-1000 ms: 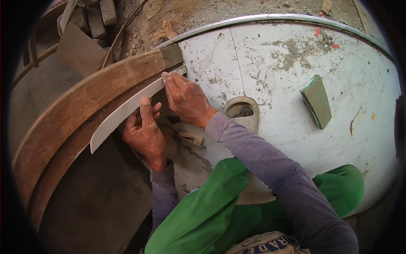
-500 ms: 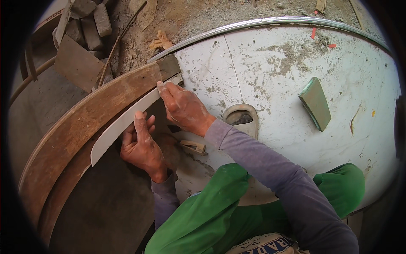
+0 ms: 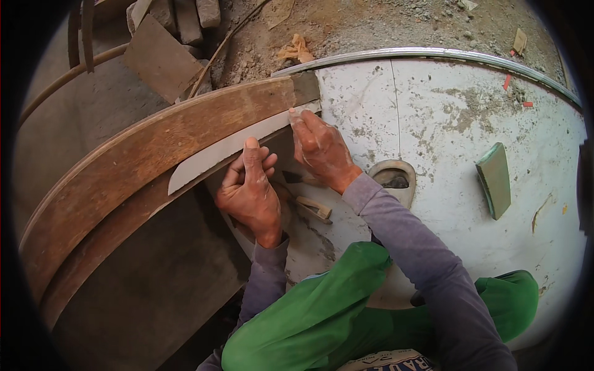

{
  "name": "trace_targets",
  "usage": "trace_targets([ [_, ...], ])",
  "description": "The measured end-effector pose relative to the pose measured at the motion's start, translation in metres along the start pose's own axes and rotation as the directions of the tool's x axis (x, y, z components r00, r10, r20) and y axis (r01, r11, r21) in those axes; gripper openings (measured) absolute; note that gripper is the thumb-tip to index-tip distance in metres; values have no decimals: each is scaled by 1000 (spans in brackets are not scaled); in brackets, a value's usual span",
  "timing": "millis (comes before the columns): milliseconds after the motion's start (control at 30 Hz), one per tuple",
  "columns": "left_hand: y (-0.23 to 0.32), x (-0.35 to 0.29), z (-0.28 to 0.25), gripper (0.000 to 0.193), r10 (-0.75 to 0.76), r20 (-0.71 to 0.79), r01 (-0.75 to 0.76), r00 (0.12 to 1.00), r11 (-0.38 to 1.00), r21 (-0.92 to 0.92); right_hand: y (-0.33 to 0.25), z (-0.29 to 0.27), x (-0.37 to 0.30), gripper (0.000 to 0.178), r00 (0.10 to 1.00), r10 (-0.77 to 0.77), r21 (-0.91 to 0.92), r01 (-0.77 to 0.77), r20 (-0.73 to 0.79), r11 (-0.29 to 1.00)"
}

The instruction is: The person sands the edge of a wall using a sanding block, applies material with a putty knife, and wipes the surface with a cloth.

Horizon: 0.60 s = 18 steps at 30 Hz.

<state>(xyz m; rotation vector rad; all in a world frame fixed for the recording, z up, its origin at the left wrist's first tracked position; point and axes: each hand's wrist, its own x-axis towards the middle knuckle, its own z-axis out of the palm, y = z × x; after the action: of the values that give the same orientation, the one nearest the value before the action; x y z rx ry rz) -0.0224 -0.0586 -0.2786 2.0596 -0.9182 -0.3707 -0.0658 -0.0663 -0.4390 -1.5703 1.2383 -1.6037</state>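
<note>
A narrow white strip (image 3: 213,156) with one rounded end lies lengthwise along the step below the curved brown wooden rim (image 3: 124,145). My left hand (image 3: 252,201) grips its near edge around the middle, thumb over the strip and fingers curled by the underside. At the far right end, the thumb and fingers of my right hand (image 3: 323,145) pinch the strip close to a grey patch (image 3: 305,88) on the rim. The fingertips under the strip are partly hidden.
A dirty white surface (image 3: 359,117) holds a greyish oval dish (image 3: 409,193) with something dark inside, a green-edged block (image 3: 495,181) and a small slotted wooden piece (image 3: 314,210). Metal trim (image 3: 433,53) edges its far side. Bricks (image 3: 187,21) and a flat board (image 3: 163,59) stand upper left.
The view has shifted, so the scene sits further right. The strip now lies closer against the wooden rim, and my left thumb overlaps less of it. Both hands stay on it.
</note>
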Motion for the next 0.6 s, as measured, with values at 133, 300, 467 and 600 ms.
trace_targets([
  [133, 4, 4, -3, 34, -35, -24, 36, 999, 999, 37, -4, 0, 1, 58, 998, 34, 40, -37, 56, 999],
  [300, 3, 7, -5, 35, -67, -8, 67, 998, 995, 71, -3, -3, 1, 60, 993, 92, 1, -92, 78, 996],
  [467, -5, 12, -14, 42, 23, -36, -18, 999, 989, 146, -19, -5, 4, 48, 973, 195, -36, -192, 122, 981],
  [600, -7, 13, -15, 43, 30, -12, -28, 999, 986, 162, -37, -11, -2, 41, 958, 263, -80, -255, 114, 964],
])
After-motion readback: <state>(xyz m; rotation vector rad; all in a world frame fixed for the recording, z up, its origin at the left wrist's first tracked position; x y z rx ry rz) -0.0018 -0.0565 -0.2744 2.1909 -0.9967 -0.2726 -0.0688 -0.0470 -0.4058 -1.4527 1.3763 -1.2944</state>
